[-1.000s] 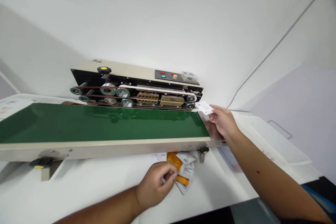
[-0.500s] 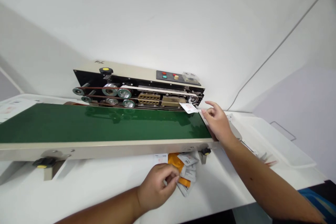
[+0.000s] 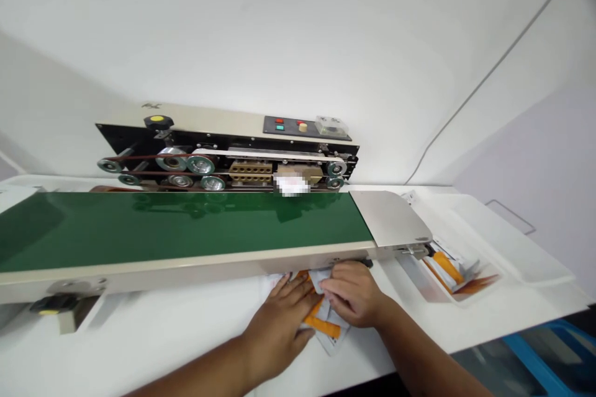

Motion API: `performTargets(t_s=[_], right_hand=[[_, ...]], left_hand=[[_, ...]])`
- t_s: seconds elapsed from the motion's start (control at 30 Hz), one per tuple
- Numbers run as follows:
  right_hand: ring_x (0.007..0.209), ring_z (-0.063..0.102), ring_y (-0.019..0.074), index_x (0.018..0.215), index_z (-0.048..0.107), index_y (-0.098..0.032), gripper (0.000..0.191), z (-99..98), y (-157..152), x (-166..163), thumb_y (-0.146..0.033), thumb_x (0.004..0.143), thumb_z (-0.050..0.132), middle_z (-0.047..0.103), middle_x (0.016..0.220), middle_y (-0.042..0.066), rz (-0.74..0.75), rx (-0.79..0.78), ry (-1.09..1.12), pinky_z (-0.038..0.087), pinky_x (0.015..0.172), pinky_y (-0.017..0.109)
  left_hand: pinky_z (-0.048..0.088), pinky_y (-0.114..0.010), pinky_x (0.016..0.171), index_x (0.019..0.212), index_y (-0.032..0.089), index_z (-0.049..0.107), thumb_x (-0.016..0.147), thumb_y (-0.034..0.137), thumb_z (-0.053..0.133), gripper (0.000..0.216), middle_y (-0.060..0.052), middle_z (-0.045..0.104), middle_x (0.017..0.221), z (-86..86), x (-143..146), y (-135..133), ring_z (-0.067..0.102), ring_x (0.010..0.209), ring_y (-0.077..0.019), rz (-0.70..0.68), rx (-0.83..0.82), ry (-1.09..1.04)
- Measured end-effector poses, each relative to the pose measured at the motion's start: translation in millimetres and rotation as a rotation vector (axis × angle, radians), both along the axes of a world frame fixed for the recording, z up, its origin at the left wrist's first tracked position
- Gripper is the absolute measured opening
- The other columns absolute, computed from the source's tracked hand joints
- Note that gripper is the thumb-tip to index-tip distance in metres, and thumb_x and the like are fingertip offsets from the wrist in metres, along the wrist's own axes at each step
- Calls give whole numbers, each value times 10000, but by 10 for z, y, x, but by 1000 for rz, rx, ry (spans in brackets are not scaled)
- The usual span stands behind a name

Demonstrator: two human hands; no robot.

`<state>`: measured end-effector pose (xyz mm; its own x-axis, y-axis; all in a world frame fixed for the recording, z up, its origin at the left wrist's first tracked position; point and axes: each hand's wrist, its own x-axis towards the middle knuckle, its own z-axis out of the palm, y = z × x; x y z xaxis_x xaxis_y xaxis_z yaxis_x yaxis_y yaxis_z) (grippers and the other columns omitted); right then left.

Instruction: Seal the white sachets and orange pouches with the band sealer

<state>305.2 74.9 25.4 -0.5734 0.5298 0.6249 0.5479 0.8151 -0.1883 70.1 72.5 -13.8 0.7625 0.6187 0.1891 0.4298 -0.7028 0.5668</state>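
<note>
My left hand (image 3: 279, 325) lies with its fingers stretched over a pile of small white and orange sachets on the table, just in front of the conveyor. Beside it, my right hand (image 3: 354, 294) is closed, its thumb and fingers pinching the edge of a white sachet (image 3: 318, 278) on that pile. An orange sachet (image 3: 326, 326) shows below the two hands. Up at the band sealing machine (image 3: 223, 144), another white sachet (image 3: 292, 185), blurred by pixels, sits at the brass blocks above the green conveyor belt (image 3: 186, 226). Neither hand touches it.
A metal plate (image 3: 391, 217) extends the belt on the right. Past it, a clear tray (image 3: 475, 273) holds orange and white sachets, with a white bin (image 3: 507, 242) behind. A black knob (image 3: 56, 304) juts from the conveyor's front left. A blue stool (image 3: 540, 353) stands at lower right.
My right hand has let go of the white sachet at the sealer and come down to the pile. That sachet has moved left along the machine. My left hand has opened onto the pile.
</note>
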Motion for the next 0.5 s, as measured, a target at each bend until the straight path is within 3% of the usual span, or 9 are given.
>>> performTargets(t_s=[0.17, 0.3, 0.4, 0.5], right_hand=[[594, 555, 182, 1014, 681, -203, 193, -67, -1, -21, -179, 898, 528, 627, 682, 26, 44, -8, 56, 461, 570, 324], [573, 536, 171, 1004, 679, -208, 201, -137, 2, -64, -169, 901, 510, 618, 664, 16, 77, -85, 87, 452, 553, 311], [587, 553, 171, 1065, 672, -196, 214, -160, 19, -68, -176, 912, 524, 647, 695, 21, 100, -116, 132, 481, 573, 311], [716, 630, 196, 1187, 652, -168, 280, -151, 30, -67, -262, 938, 566, 716, 865, 71, 118, -118, 162, 535, 647, 337]], left_hand=[[365, -592, 1146, 1254, 300, 663, 831, 142, 746, 458, -62, 720, 1228, 78, 38, 25, 619, 1212, -317, 104, -41, -75], [445, -487, 1089, 1096, 276, 742, 917, 141, 675, 233, -37, 760, 1048, 123, 46, 56, 686, 1032, -247, 59, -6, -169], [537, -371, 912, 1069, 265, 762, 994, 171, 596, 205, -37, 771, 960, 143, 15, 80, 689, 930, -216, 23, 55, -277], [544, -337, 821, 1111, 249, 747, 1008, 156, 574, 222, -49, 767, 964, 160, -41, 83, 671, 909, -213, 58, 122, -366]])
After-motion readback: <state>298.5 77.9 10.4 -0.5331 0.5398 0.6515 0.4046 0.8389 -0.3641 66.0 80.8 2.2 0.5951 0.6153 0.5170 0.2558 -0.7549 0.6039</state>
